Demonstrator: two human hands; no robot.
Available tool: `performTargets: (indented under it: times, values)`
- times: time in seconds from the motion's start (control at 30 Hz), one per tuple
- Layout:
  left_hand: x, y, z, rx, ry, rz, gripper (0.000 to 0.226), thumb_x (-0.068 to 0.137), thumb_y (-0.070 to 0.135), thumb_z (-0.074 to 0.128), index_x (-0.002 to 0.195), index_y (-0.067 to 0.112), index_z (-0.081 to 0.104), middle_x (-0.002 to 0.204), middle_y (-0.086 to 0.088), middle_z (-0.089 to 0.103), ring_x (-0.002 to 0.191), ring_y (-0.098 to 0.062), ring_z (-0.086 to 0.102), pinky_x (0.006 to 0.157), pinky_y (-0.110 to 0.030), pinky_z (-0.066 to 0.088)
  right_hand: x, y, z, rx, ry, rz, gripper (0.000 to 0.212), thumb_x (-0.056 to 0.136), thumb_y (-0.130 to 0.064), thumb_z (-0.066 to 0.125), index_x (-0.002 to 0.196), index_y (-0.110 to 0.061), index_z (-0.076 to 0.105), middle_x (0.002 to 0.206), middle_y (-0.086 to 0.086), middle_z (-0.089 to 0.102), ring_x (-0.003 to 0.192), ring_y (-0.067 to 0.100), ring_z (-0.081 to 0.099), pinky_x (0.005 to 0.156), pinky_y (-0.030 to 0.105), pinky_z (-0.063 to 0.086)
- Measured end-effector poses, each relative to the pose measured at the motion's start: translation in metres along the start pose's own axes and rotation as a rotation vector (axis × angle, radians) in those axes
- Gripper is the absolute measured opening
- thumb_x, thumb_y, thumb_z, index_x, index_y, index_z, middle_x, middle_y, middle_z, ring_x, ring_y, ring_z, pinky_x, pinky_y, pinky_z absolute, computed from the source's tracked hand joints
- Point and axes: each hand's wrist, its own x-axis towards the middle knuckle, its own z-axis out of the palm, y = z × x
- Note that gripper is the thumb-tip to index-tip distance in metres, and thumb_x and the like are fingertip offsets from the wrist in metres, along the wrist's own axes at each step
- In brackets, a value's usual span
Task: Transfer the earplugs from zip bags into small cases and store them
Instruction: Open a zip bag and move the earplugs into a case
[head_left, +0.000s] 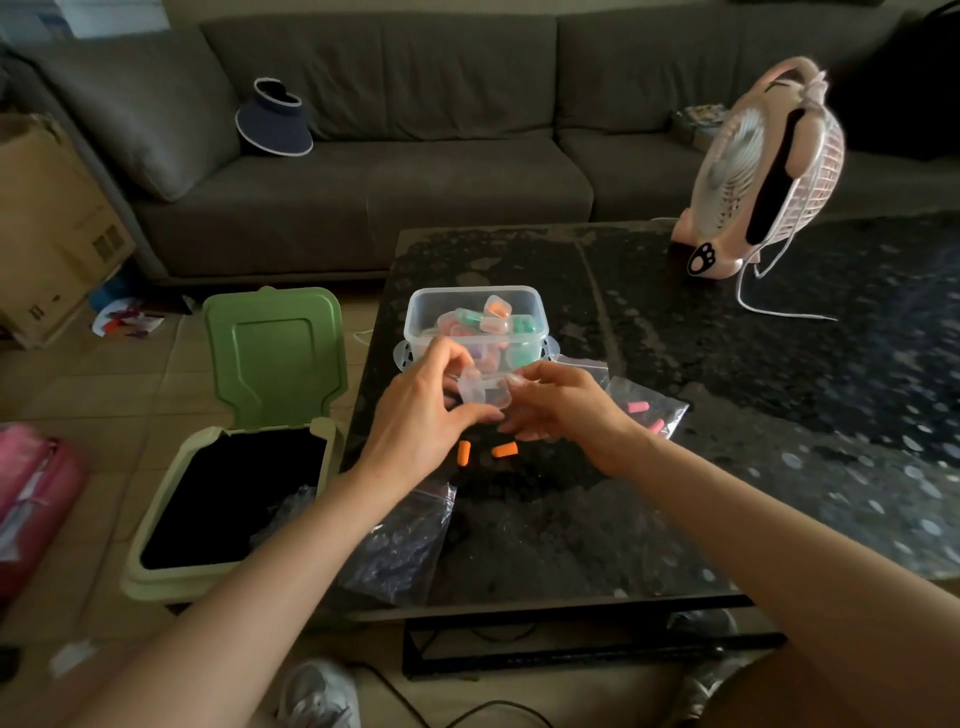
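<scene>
My left fingers (470, 414) and right fingers (527, 378) grip the case (483, 395); two earplugs (464, 451) lie on the bench (571, 519) just below them, nearer my left.

No words or numbers can be read. The pink plastic desk fan (763, 171) bears a black-and-white paw-print mark on its base. The brown cardboard box (52, 218) carries printed symbols too blurred to read.

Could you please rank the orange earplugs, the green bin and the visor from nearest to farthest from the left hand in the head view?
1. orange earplugs, on the table just below the left hand.
2. green bin, on the floor to its left.
3. visor, far back on the sofa.
</scene>
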Motion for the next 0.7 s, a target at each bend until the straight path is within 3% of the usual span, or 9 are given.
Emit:
performTargets:
  times: [0.1,0.17,0.23,0.37,0.47,0.57,0.7]
  values:
    - [-0.001,-0.011,-0.008,-0.008,0.001,-0.033,0.047,0.067,0.026,0.082,0.095,0.016,0.045,0.098,-0.004,0.066,0.081,-0.014,0.067,0.07,-0.039,0.058,0.006,0.009,-0.002,-0.515,0.073,-0.128,0.016,0.087,-0.022,0.067,0.099,-0.013,0.063,0.087,0.002,0.067,0.069,0.009,0.063,0.061,0.019,0.052]
    - [-0.002,-0.018,-0.013,-0.006,0.008,-0.07,0.047,0.067,0.025,0.082,0.094,0.017,0.044,0.097,-0.005,0.066,0.083,-0.015,0.067,0.073,-0.041,0.057,0.01,0.017,-0.003,-0.925,0.023,-0.169,0.025,0.079,-0.026,0.075,0.101,-0.02,0.065,0.093,-0.004,0.06,0.08,0.008,0.058,0.071,0.02,0.049]
    - [-0.004,-0.024,-0.017,-0.001,0.023,-0.093,0.047,0.067,0.026,0.082,0.093,0.02,0.043,0.095,-0.003,0.066,0.082,-0.015,0.067,0.073,-0.044,0.056,0.012,0.025,0.0,-1.123,-0.047,-0.164,0.033,0.076,-0.026,0.077,0.105,-0.021,0.064,0.099,-0.005,0.051,0.092,0.012,0.055,0.081,0.025,0.048]
    - [-0.007,-0.03,-0.023,-0.005,0.022,-0.115,0.044,0.068,0.023,0.082,0.09,0.02,0.043,0.093,-0.002,0.065,0.081,-0.017,0.067,0.072,-0.044,0.057,0.016,0.027,0.005,-1.1,-0.051,-0.201,0.015,0.08,-0.018,0.074,0.093,-0.018,0.066,0.094,-0.006,0.051,0.093,0.013,0.056,0.082,0.023,0.047]
    - [-0.011,-0.031,-0.025,-0.007,0.016,-0.106,0.043,0.07,0.016,0.081,0.092,0.017,0.044,0.096,-0.005,0.065,0.082,-0.016,0.067,0.071,-0.034,0.058,0.019,0.023,0.011,-1.024,-0.068,-0.228,0.014,0.081,-0.012,0.072,0.084,-0.021,0.062,0.089,-0.006,0.058,0.085,0.01,0.056,0.075,0.021,0.045]
    - [-0.013,-0.033,-0.027,0.007,0.0,-0.099,0.042,0.071,0.014,0.079,0.094,0.015,0.044,0.098,-0.006,0.066,0.085,-0.015,0.067,0.072,-0.028,0.058,0.02,0.022,0.022,-0.985,-0.045,-0.29,0.013,0.08,-0.004,0.07,0.085,-0.014,0.065,0.087,-0.002,0.061,0.082,0.012,0.056,0.07,0.02,0.044]
    - [-0.013,-0.036,-0.029,0.019,-0.009,-0.097,0.041,0.072,0.013,0.079,0.094,0.015,0.044,0.098,-0.005,0.065,0.084,-0.015,0.067,0.071,-0.023,0.057,0.026,0.02,0.031,-0.994,-0.013,-0.341,0.019,0.08,-0.003,0.07,0.098,-0.009,0.07,0.101,0.004,0.067,0.094,0.015,0.059,0.082,0.026,0.049]
